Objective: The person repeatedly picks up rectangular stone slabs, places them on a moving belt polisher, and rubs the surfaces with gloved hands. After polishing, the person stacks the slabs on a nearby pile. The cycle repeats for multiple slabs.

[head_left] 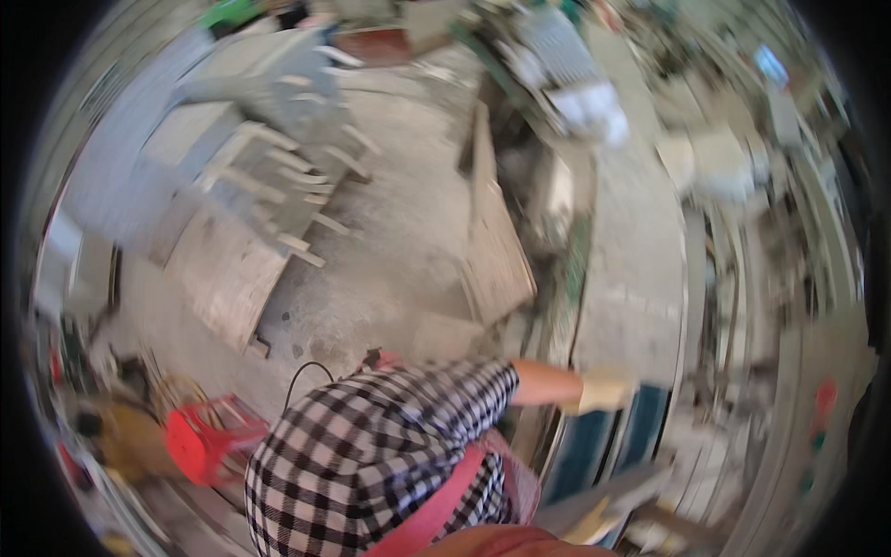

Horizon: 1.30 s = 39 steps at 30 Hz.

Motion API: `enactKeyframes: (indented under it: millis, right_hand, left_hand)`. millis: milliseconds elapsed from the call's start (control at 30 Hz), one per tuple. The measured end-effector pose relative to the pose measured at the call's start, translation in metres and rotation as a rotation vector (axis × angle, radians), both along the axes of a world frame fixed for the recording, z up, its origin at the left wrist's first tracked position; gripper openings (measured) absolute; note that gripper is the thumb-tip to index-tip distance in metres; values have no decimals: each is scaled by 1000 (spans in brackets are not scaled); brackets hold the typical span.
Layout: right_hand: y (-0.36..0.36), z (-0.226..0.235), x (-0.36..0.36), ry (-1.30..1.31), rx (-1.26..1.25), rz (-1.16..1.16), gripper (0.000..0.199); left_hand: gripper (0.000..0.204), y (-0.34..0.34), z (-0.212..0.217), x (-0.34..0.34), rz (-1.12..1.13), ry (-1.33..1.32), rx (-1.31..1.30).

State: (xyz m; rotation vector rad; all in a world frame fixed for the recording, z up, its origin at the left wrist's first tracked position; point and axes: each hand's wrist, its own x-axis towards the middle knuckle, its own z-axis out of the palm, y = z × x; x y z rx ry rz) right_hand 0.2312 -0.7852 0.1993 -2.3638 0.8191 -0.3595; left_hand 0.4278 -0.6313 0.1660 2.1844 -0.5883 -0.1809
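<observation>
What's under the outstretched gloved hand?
Two dark-blue panels show beside and below the gloved hand in the picture. Whatever lies directly beneath is covered; blur hides whether it touches them.

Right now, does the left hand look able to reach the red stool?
Probably not: the gloved left hand is by the blue panels, while the red stool is opposite, beyond the checkered shirt.

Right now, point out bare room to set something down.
Free: the concrete floor between the legged furniture and the wooden board; the long grey surface between the white bundle and gloved left hand. Crowded: blurred clutter at far right, and around the blue panels.
</observation>
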Motion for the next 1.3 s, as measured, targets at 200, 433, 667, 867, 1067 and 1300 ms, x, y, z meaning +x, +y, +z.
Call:
enactKeyframes:
  millis: [200, 433, 667, 867, 1067, 1300]
  right_hand:
    - [0, 17, -46, 82, -42, -265, 58]
    - [-5, 1, -29, 264, -77, -305, 73]
    - [-3, 13, -34, 260, -28, -291, 71]
    - [2, 24, -33, 198, 20, -312, 53]
    - [3, 33, -39, 161, 62, -333, 62]
    - [0, 20, -50, 122, 48, -323, 50]
  left_hand:
    - [34, 7, 7, 26, -197, -48, 151]
    - [75, -3, -37, 68, -223, -543, 490]
    - [94, -40, -20, 85, -186, -408, 797]
    - [92, -38, -21, 106, -311, -328, 685]
    - [96, -64, -11, 121, -449, -383, 957]
    - [63, -70, -25, 125, -424, -238, 807]
